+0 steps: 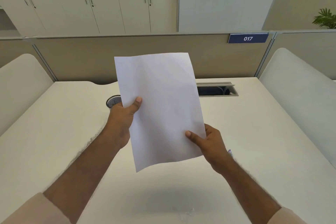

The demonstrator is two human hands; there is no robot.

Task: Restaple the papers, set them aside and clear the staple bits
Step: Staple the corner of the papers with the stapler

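Observation:
White blank papers (161, 107) are held up in the air above the desk, tilted slightly left. My left hand (123, 116) grips their left edge, thumb on the front. My right hand (209, 142) pinches the lower right corner, thumb on the front. A small purple object (230, 152) peeks out behind my right hand; I cannot tell what it is. Tiny pale specks (187, 212) lie on the desk near the front edge, possibly staple bits. No stapler is visible.
The white desk (254, 132) is bounded by beige partitions at the back and padded side panels. A black mesh cup (113, 101) stands behind my left hand. An open cable tray (216, 90) is set into the desk at the back right.

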